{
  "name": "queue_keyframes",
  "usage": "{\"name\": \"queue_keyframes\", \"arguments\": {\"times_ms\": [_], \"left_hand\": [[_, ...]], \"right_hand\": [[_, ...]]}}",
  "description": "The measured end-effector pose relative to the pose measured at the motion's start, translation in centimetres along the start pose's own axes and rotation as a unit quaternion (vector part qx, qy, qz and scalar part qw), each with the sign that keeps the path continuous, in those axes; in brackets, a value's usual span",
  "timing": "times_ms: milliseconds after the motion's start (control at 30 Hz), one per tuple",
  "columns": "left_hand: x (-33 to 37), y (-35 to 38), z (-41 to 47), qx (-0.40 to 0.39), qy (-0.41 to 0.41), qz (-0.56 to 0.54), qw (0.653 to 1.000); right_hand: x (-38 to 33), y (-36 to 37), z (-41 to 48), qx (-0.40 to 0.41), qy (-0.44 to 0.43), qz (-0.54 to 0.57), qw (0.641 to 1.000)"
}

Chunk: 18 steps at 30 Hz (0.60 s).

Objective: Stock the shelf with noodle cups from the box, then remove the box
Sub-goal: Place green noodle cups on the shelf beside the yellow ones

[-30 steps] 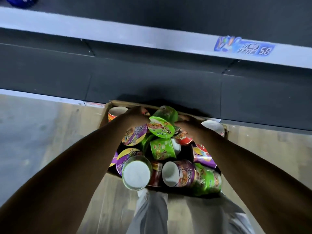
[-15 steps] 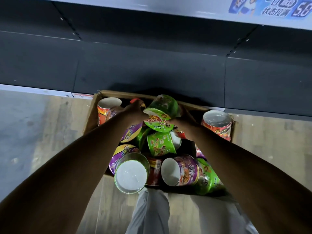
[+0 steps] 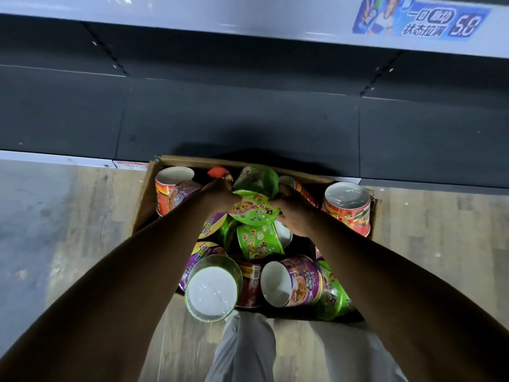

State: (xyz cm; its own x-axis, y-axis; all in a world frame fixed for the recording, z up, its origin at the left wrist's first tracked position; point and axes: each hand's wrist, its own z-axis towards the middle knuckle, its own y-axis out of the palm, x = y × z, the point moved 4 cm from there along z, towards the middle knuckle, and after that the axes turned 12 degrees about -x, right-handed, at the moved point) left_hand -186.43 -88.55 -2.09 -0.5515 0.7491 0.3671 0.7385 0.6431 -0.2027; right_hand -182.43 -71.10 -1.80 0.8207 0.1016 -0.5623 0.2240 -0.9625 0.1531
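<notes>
- Shop aisle seen from above: a wood-look plank floor point(image 3: 68, 230), brown with a grey, worn patch at the left, fills the lower part of the view.
- Across the top runs a low shelf point(image 3: 234, 119) of dark boards with a pale front edge. A second, pale rail point(image 3: 220, 20) crosses higher up.
- An open cardboard box point(image 3: 146, 199) stands on the floor with its far side touching the shelf's front edge.
- Inside the box is a loose heap of noodle cups point(image 3: 292, 282) in green, purple and red. Most lie on their sides or tilted, and several show white bases. One red cup point(image 3: 347, 208) leans in the far right corner and another point(image 3: 170, 188) in the far left corner.
- Two bare forearms reach down from the lower corners and meet over the far half of the box.
- A green noodle cup point(image 3: 252, 212) sits on top of the heap between the two hands, its printed lid tilted toward the camera.
- The left hand point(image 3: 220, 191) is against the cup's left side, fingers curled around it and partly hidden.
- The right hand point(image 3: 294, 210) grips the lid's right rim with bent fingers.
- A pale grey trouser leg point(image 3: 245, 351) shows at the bottom centre.
- A blue price label point(image 3: 421, 19) reading 5.8 sits on the rail, upper right.
</notes>
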Motion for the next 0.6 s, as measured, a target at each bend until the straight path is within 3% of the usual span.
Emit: {"name": "queue_keyframes", "arguments": {"times_ms": [267, 600], "left_hand": [[0.7, -0.4, -2.5, 0.01, 0.036, -0.029, 0.999], [6.1, -3.7, -12.3, -0.006, 0.098, -0.023, 0.995]], "right_hand": [[-1.8, -0.6, -2.8, 0.05, 0.039, 0.002, 0.998], [-8.4, -1.4, -12.0, 0.059, -0.041, -0.032, 0.997]]}}
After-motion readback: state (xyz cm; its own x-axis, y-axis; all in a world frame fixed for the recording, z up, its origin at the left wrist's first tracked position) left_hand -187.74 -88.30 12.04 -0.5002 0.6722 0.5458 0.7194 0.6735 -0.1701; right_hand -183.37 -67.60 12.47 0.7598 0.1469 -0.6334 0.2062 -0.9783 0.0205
